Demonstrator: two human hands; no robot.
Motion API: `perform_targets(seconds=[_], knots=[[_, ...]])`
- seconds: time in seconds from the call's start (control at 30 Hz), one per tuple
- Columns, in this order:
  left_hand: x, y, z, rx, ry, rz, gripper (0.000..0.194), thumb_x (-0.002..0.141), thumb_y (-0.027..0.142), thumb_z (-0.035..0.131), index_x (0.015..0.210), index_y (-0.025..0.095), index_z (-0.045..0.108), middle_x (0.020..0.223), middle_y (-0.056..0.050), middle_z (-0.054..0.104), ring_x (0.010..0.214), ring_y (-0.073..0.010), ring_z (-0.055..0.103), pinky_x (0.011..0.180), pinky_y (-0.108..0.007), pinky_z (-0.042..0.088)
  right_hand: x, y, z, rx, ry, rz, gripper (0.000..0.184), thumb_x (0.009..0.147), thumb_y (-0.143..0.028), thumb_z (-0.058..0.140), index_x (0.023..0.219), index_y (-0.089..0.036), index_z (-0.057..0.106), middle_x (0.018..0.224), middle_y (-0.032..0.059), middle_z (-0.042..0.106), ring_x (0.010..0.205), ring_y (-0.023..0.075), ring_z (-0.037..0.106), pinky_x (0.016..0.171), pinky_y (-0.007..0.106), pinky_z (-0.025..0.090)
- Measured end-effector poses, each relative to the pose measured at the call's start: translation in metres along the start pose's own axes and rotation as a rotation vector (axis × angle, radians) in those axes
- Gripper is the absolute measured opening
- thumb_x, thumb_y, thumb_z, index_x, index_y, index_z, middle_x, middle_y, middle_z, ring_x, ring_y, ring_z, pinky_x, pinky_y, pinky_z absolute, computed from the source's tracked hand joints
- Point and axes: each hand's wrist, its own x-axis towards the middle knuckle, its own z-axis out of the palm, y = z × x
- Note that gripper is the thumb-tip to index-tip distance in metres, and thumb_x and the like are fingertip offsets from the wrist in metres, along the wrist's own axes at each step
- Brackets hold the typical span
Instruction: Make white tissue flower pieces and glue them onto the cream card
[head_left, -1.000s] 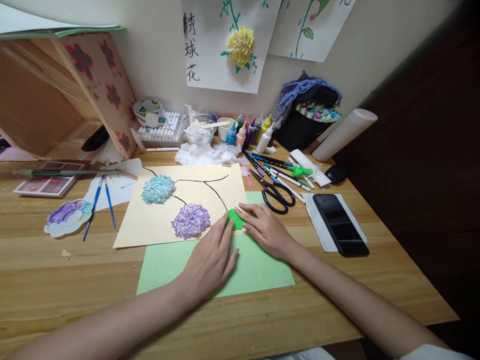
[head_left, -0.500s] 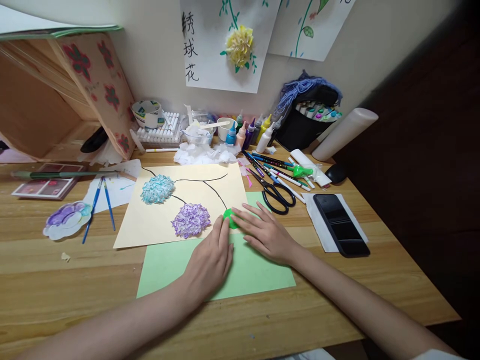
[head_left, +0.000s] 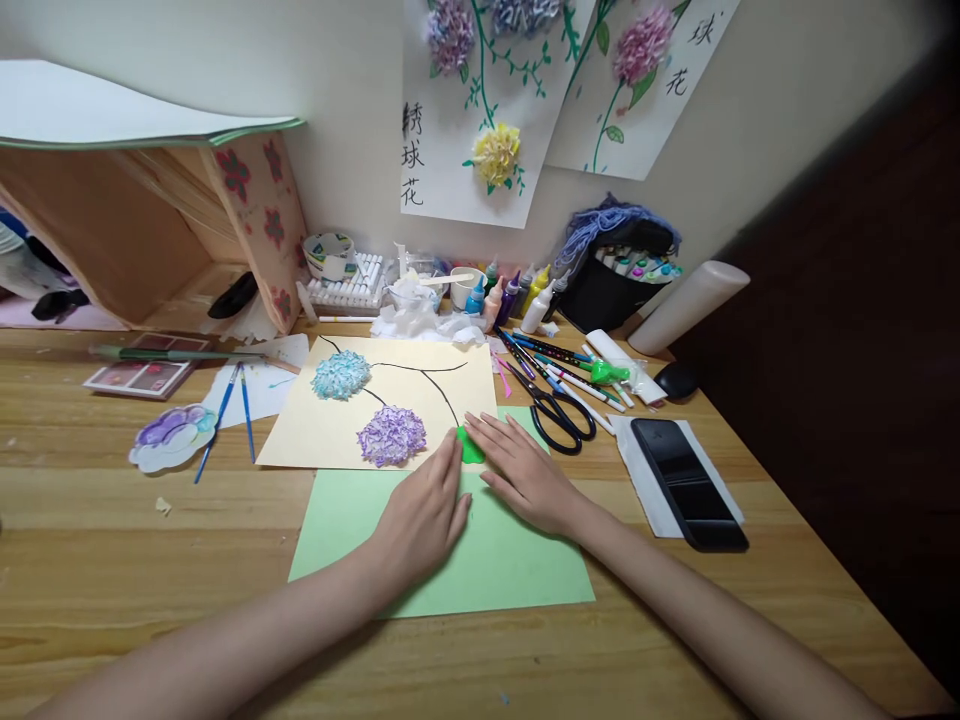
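A flat bright green piece of modelling clay (head_left: 471, 447) lies on the lower right corner of the cream paper (head_left: 300, 440), at the end of a drawn black stem. My left hand (head_left: 424, 510) presses its fingertips on the clay's left edge. From the right, my right hand (head_left: 521, 468) rests with its fingers stretched over the clay's other side. On the same paper sit a blue flower (head_left: 341, 376) and a purple flower (head_left: 391, 435), both bumpy and raised. Light green paper (head_left: 450, 565) lies beneath the cream sheet, under both hands.
Black-handled scissors (head_left: 559, 415) lie right of the hands, near several pens and a green lump (head_left: 609, 372). A phone (head_left: 688, 482) rests on a tissue at the right. Paintbrushes (head_left: 247, 410) and a paint palette (head_left: 172, 437) are at left; paint bottles (head_left: 514, 295) stand behind.
The camera view has tilted up, showing more of the wall pictures. My fingers stay on the green clay, with my right fingers shifted slightly along its edge.
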Motion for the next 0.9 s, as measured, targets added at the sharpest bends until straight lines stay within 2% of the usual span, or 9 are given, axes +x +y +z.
perform_targets(seconds=[0.1, 0.27, 0.43, 0.6, 0.73, 0.9], knots=[[0.0, 0.0, 0.0, 0.016, -0.006, 0.027, 0.05, 0.092, 0.031, 0.034, 0.131, 0.0, 0.038, 0.136, -0.021, 0.044, 0.125, -0.0258, 0.044, 0.101, -0.036, 0.04, 0.008, 0.001, 0.001, 0.01, -0.007, 0.031, 0.052, 0.092, -0.031, 0.038, 0.142, -0.026, 0.027, 0.149, 0.003, 0.029, 0.14, 0.0229, 0.018, 0.11, 0.051, 0.025], [0.001, 0.002, 0.0, 0.065, -0.037, 0.024, 0.049, 0.091, 0.027, 0.035, 0.127, -0.004, 0.043, 0.13, -0.024, 0.049, 0.12, -0.0285, 0.048, 0.101, -0.038, 0.039, 0.012, 0.0, 0.003, 0.013, 0.055, 0.076, 0.05, 0.089, -0.024, 0.04, 0.139, -0.024, 0.036, 0.147, 0.0019, 0.032, 0.14, 0.0248, 0.017, 0.11, 0.053, 0.023], [-0.001, 0.003, 0.002, 0.04, -0.02, 0.016, 0.046, 0.091, 0.02, 0.031, 0.128, -0.004, 0.041, 0.133, -0.024, 0.047, 0.125, -0.0282, 0.044, 0.103, -0.038, 0.038, 0.014, 0.001, 0.004, -0.017, 0.019, 0.027, 0.05, 0.091, -0.028, 0.039, 0.141, -0.025, 0.032, 0.15, 0.003, 0.025, 0.14, 0.0248, 0.017, 0.11, 0.052, 0.024], [-0.002, 0.004, 0.002, -0.036, -0.013, -0.036, 0.048, 0.09, 0.018, 0.031, 0.133, -0.005, 0.031, 0.135, -0.028, 0.04, 0.127, -0.0296, 0.041, 0.097, -0.039, 0.045, 0.015, 0.0, 0.005, -0.066, 0.054, 0.01, 0.048, 0.092, -0.028, 0.039, 0.14, -0.025, 0.035, 0.148, 0.0057, 0.029, 0.139, 0.0242, 0.02, 0.109, 0.052, 0.027], [-0.003, 0.003, 0.001, -0.151, -0.031, -0.067, 0.044, 0.087, 0.011, 0.029, 0.129, 0.001, 0.035, 0.133, -0.028, 0.043, 0.125, -0.0291, 0.044, 0.092, -0.041, 0.048, 0.014, -0.002, 0.003, -0.09, 0.043, -0.047, 0.048, 0.093, -0.031, 0.039, 0.14, -0.024, 0.034, 0.15, 0.0063, 0.023, 0.14, 0.0243, 0.018, 0.109, 0.052, 0.027], [-0.005, 0.003, 0.001, -0.233, -0.045, -0.119, 0.042, 0.084, 0.005, 0.026, 0.125, 0.007, 0.038, 0.13, -0.026, 0.044, 0.116, -0.0266, 0.052, 0.086, -0.041, 0.051, 0.014, -0.002, 0.003, -0.084, 0.033, -0.074, 0.048, 0.092, -0.032, 0.039, 0.14, -0.025, 0.033, 0.148, 0.0054, 0.029, 0.139, 0.0241, 0.02, 0.108, 0.053, 0.028]])
